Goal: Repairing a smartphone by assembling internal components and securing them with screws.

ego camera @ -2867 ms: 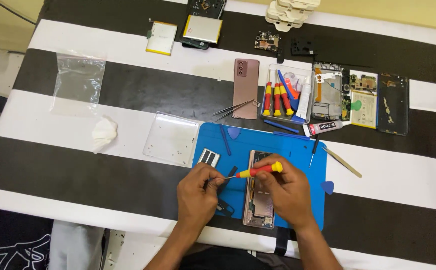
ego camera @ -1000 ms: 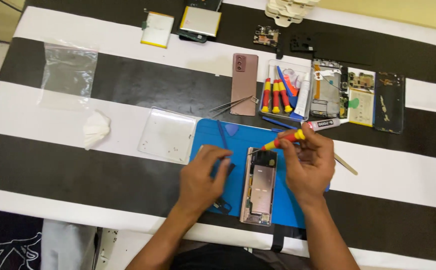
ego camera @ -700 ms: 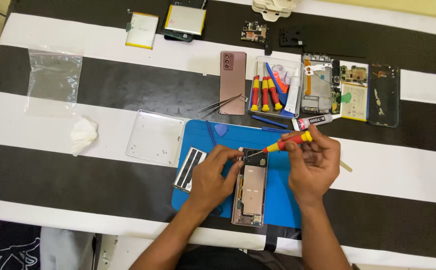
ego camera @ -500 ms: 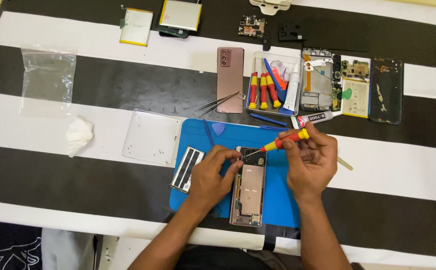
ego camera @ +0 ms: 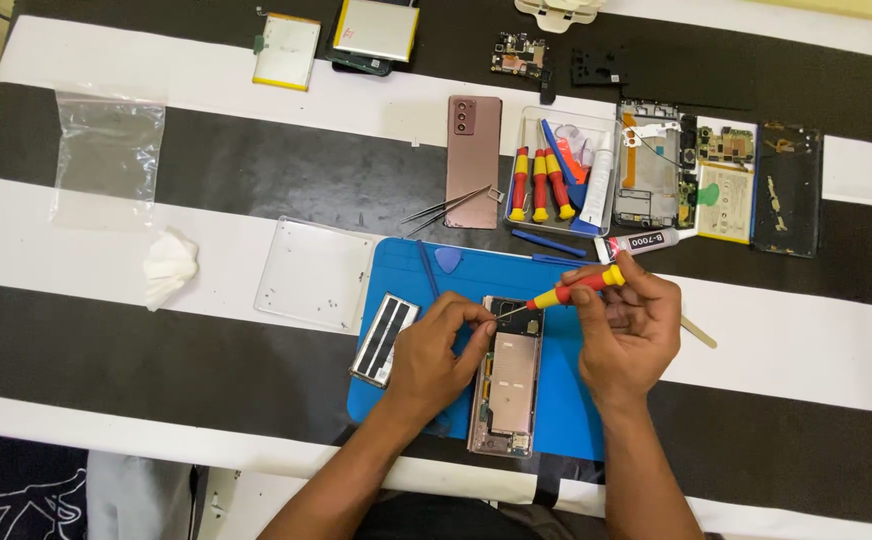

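An opened phone body lies lengthwise on a blue work mat, its copper-coloured inner plate showing. My right hand grips a red and yellow screwdriver, whose thin tip points down-left at the phone's upper left corner. My left hand rests on the phone's left edge, fingertips pinched right at the screwdriver tip. Whether a screw sits between those fingers is too small to tell. A narrow dark battery-like part lies on the mat just left of my left hand.
A clear square tray with tiny screws sits left of the mat. Behind the mat are tweezers, a rose-coloured back cover, a clear box of screwdrivers, a glue tube and phone frames. A plastic bag and crumpled tissue lie left.
My right hand brought the screwdriver from the phone up to the right, then lowered its tip back to the phone's top corner. My left hand shifted from the mat onto the phone's edge.
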